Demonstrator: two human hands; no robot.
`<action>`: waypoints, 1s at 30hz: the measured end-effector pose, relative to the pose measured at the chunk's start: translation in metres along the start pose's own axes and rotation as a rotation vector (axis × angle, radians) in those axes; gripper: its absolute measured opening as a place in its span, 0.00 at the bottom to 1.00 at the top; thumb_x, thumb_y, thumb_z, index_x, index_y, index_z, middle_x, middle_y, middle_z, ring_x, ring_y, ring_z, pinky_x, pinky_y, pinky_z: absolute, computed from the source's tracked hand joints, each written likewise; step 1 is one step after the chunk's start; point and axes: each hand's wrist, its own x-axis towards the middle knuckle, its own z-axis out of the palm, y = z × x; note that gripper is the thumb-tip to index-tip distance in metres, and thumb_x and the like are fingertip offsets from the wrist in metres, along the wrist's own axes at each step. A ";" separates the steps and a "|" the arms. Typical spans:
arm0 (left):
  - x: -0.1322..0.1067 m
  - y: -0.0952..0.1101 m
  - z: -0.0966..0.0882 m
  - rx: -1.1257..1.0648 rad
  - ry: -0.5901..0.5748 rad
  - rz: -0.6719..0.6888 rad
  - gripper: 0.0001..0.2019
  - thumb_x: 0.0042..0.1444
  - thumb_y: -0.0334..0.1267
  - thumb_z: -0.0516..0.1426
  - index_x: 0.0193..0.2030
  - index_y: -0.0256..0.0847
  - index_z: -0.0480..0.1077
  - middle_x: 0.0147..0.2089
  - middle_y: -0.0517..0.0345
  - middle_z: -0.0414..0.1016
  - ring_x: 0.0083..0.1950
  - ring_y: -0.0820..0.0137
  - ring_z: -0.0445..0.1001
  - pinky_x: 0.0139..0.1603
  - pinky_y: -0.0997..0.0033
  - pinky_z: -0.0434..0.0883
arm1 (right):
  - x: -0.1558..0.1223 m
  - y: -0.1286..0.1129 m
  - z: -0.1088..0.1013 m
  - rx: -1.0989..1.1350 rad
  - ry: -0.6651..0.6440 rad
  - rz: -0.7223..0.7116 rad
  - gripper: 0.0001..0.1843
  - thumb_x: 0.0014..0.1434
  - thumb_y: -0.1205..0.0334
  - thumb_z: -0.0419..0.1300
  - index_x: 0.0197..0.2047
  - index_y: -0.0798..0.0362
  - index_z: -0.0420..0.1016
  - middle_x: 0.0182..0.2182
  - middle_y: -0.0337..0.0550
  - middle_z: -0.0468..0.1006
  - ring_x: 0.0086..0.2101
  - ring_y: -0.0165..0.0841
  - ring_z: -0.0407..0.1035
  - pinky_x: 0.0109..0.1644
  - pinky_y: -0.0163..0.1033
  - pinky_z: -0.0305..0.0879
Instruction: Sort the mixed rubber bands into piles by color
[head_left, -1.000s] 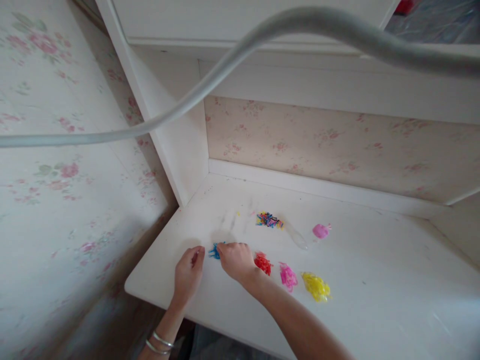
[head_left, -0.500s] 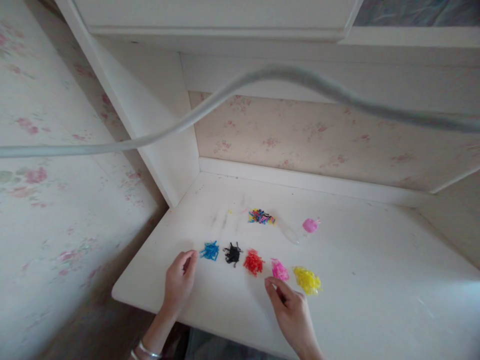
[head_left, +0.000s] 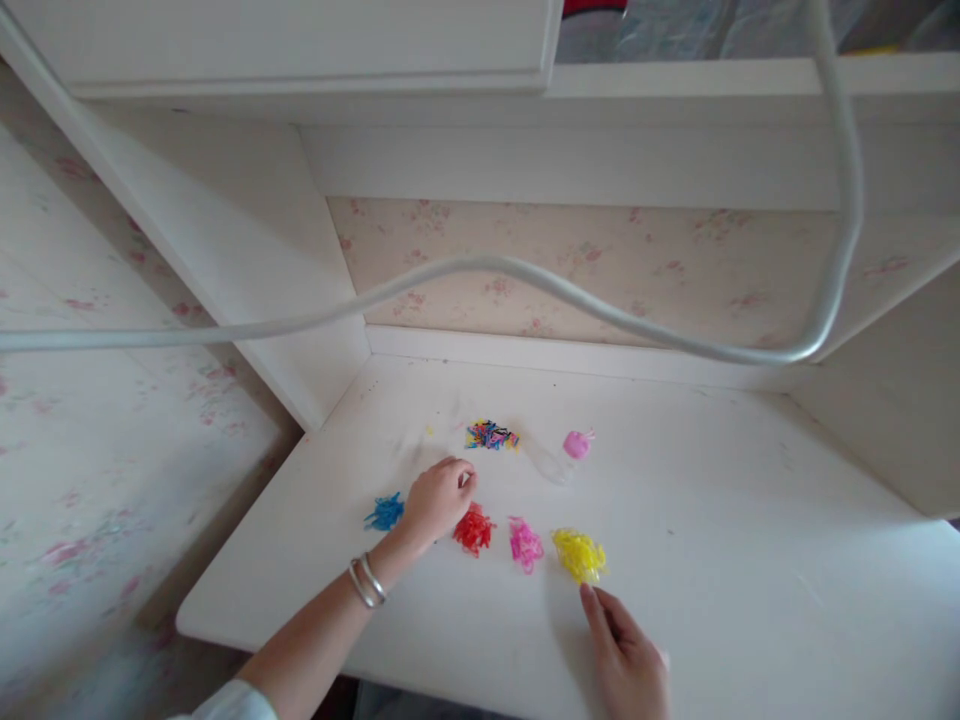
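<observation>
Your left hand (head_left: pixel 441 495), with 2 silver-coloured bangles (head_left: pixel 367 580) at its wrist, hangs over the white tabletop (head_left: pixel 720 600) between the blue pile of small bands (head_left: pixel 385 512) and the red pile of small bands (head_left: pixel 474 530), fingers curled narrow, though whether they hold anything cannot be told. Your right hand (head_left: pixel 587 592) has thumb and forefinger close together at the near edge of the yellow pile of small bands (head_left: pixel 579 554) (any band between them is too small to make out), with the bright pink pile of small bands (head_left: pixel 526 545) lying between yellow and red.
</observation>
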 end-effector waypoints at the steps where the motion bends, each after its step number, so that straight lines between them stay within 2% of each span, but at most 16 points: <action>1: 0.010 -0.002 0.004 0.016 0.004 -0.014 0.10 0.59 0.40 0.51 0.38 0.45 0.73 0.37 0.58 0.76 0.35 0.72 0.73 0.38 0.73 0.65 | -0.001 0.000 0.001 0.003 -0.002 -0.015 0.34 0.49 0.32 0.53 0.39 0.55 0.80 0.27 0.41 0.79 0.28 0.32 0.71 0.30 0.27 0.63; 5: 0.037 -0.014 0.018 0.060 0.024 -0.067 0.10 0.59 0.38 0.51 0.40 0.43 0.73 0.43 0.54 0.76 0.41 0.69 0.73 0.41 0.72 0.65 | -0.002 -0.001 0.001 -0.005 0.013 -0.069 0.34 0.50 0.32 0.51 0.36 0.55 0.80 0.23 0.40 0.77 0.24 0.30 0.69 0.27 0.28 0.62; 10: 0.052 -0.024 0.028 0.096 0.034 -0.099 0.11 0.61 0.38 0.49 0.43 0.43 0.72 0.46 0.53 0.74 0.42 0.68 0.73 0.42 0.70 0.66 | 0.001 0.003 0.004 -0.024 0.013 -0.110 0.33 0.52 0.33 0.50 0.36 0.54 0.80 0.19 0.38 0.73 0.21 0.28 0.65 0.25 0.28 0.60; 20: 0.060 -0.033 0.035 0.075 0.002 -0.045 0.09 0.59 0.37 0.51 0.38 0.42 0.73 0.44 0.54 0.74 0.43 0.70 0.73 0.44 0.72 0.65 | 0.003 0.008 0.007 -0.044 0.000 -0.142 0.32 0.54 0.34 0.49 0.36 0.54 0.79 0.17 0.36 0.69 0.19 0.27 0.63 0.24 0.27 0.58; 30: 0.058 -0.044 0.031 0.022 0.026 -0.034 0.10 0.59 0.37 0.51 0.37 0.41 0.73 0.42 0.54 0.74 0.42 0.70 0.73 0.43 0.73 0.65 | 0.003 0.007 0.007 -0.076 0.003 -0.149 0.31 0.55 0.34 0.49 0.35 0.52 0.79 0.17 0.36 0.70 0.19 0.27 0.63 0.24 0.28 0.57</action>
